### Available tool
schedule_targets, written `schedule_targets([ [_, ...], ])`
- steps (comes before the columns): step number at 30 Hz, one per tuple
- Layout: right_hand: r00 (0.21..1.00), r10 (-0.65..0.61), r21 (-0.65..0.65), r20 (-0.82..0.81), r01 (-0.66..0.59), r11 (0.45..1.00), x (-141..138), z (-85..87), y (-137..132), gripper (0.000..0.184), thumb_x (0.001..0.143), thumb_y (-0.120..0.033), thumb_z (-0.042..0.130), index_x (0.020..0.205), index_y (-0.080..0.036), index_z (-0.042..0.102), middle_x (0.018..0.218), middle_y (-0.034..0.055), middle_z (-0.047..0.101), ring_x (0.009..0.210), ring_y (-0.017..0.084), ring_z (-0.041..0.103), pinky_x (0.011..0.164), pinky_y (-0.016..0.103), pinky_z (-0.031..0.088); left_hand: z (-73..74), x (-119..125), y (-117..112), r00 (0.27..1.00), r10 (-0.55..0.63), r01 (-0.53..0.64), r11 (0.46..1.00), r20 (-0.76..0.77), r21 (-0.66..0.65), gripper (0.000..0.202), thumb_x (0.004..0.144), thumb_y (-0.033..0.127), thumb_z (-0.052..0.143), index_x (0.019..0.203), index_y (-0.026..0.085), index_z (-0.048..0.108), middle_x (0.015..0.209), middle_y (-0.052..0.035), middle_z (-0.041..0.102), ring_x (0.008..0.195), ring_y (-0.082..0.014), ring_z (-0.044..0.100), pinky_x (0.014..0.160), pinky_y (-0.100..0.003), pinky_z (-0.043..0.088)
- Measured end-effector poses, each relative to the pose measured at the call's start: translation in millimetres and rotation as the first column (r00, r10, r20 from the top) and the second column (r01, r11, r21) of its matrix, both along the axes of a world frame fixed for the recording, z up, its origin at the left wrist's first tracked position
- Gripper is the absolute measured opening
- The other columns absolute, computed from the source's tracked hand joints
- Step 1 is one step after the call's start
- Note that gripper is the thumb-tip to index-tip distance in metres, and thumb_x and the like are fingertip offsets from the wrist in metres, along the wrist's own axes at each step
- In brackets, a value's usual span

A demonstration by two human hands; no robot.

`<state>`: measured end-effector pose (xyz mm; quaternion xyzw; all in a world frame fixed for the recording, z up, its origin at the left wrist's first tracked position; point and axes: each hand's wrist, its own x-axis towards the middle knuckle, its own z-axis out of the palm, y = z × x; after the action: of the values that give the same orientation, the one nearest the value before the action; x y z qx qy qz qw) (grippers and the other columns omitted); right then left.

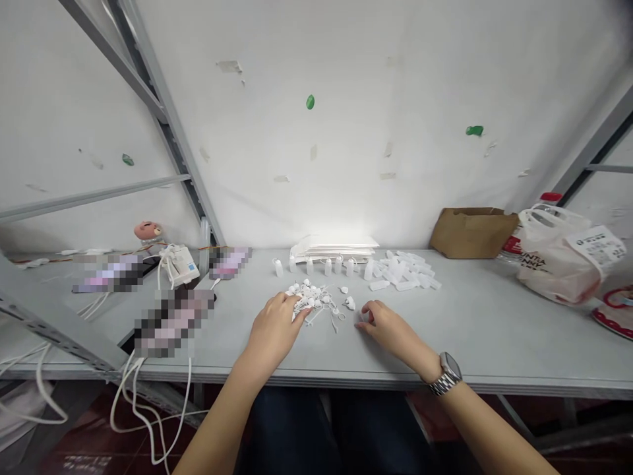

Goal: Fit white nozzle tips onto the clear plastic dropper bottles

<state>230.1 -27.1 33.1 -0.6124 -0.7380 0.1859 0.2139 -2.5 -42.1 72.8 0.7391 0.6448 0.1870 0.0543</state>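
My left hand reaches over a loose pile of small white caps with loop straps, its thumb apart from its fingers, which touch the pile's left side. Close to the pile's right side, my right hand is closed in a pinch. A small translucent bottle seems to be in it, mostly hidden by the fingers. A row of several capped bottles stands upright behind the pile. To the right of that row lie many uncapped translucent bottles. Two stray caps lie between the pile and my right hand.
A white paper stack rests against the wall. A cardboard box and a plastic bag stand at the right. Blurred phone-like devices, a white power strip and cables lie left, by a metal shelf post.
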Motion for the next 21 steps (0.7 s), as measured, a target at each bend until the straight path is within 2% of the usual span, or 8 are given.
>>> schedule_targets([
  [3,0.999,-0.002,0.024,-0.034,0.003,1.0,-3.2,2.0,5.0,0.011,0.08,-0.015,0.048,0.076,-0.016,0.058,0.085,0.0096,0.059,0.071,0.02,0.056,0.064,0.031,0.037,0.5,-0.7,0.5,1.0,-0.009,0.008,1.0,0.025,0.01,0.033,0.087,0.038,0.043,0.106,0.019,0.063,0.102,-0.0089,0.064,0.099,-0.0264,0.058,0.078,-0.035,0.044],
  [6,0.993,0.009,0.028,-0.116,-0.006,1.0,-4.8,10.9,3.7,0.013,0.08,-0.015,0.048,0.071,-0.017,0.058,0.081,0.0078,0.06,0.073,0.02,0.056,0.066,0.031,0.039,1.0,3.9,-0.4,0.995,-0.019,0.017,1.0,0.097,0.02,0.033,0.086,0.038,0.044,0.105,0.019,0.063,0.099,-0.0088,0.064,0.099,-0.0271,0.058,0.08,-0.037,0.044],
  [10,0.953,0.07,-0.024,-0.295,-0.081,0.996,-8.6,26.7,-3.0,0.013,0.082,-0.027,0.052,0.076,-0.018,0.059,0.071,0.0024,0.062,0.067,0.016,0.058,0.063,0.028,0.045,-2.2,23.2,-4.6,0.919,-0.109,0.124,0.992,0.379,-0.016,0.033,0.082,0.039,0.051,0.104,0.02,0.065,0.1,-0.0083,0.066,0.094,-0.025,0.06,0.085,-0.039,0.045],
  [12,0.867,0.082,-0.051,-0.491,-0.123,0.991,-12.3,31.3,-7.1,0.016,0.08,-0.033,0.055,0.076,-0.018,0.06,0.07,0.0015,0.063,0.067,0.015,0.058,0.064,0.028,0.046,-5.3,35.4,-6.7,0.762,-0.104,0.258,0.954,0.639,-0.151,0.041,0.074,0.039,0.063,0.11,0.02,0.063,0.105,-0.0087,0.067,0.094,-0.0243,0.062,0.08,-0.036,0.049],
  [14,0.75,0.071,-0.049,-0.657,-0.137,0.989,-16.7,31.8,-10.5,0.018,0.077,-0.036,0.06,0.075,-0.018,0.062,0.073,0.0018,0.063,0.07,0.016,0.059,0.066,0.029,0.047,-8.3,45.3,-7.4,0.528,0.024,0.425,0.858,0.849,-0.288,0.057,0.062,0.03,0.075,0.115,0.018,0.061,0.103,-0.0097,0.069,0.092,-0.0257,0.065,0.071,-0.034,0.054],
  [16,0.721,0.087,-0.006,-0.687,-0.126,0.992,-20.5,29.2,-12.2,0.019,0.075,-0.037,0.062,0.074,-0.019,0.065,0.074,0.0016,0.061,0.071,0.016,0.057,0.067,0.03,0.046,-10.3,50.7,-6.2,0.34,0.104,0.508,0.816,0.935,-0.276,0.05,0.061,0.027,0.076,0.109,0.015,0.065,0.097,-0.0095,0.072,0.094,-0.0259,0.065,0.075,-0.034,0.055],
  [18,0.759,0.127,0.054,-0.639,-0.12,0.991,-22.3,25.9,-11.8,0.019,0.076,-0.037,0.063,0.073,-0.019,0.067,0.075,0.0014,0.058,0.069,0.015,0.054,0.067,0.03,0.045,-11.6,51.9,-3.6,0.222,0.183,0.509,0.816,0.958,-0.274,0.045,0.061,0.026,0.077,0.104,0.013,0.067,0.092,-0.0091,0.073,0.093,-0.0249,0.066,0.079,-0.034,0.054],
  [21,0.78,0.178,0.089,-0.6,-0.155,0.984,-20.1,23.9,-9.1,0.017,0.08,-0.034,0.059,0.077,-0.02,0.067,0.077,0.0016,0.057,0.072,0.015,0.055,0.069,0.03,0.045,-14.7,50.5,1.4,0.138,0.276,0.474,0.825,0.951,-0.308,0.043,0.056,0.024,0.081,0.096,0.012,0.069,0.09,-0.0094,0.074,0.087,-0.0231,0.069,0.081,-0.033,0.054],
])
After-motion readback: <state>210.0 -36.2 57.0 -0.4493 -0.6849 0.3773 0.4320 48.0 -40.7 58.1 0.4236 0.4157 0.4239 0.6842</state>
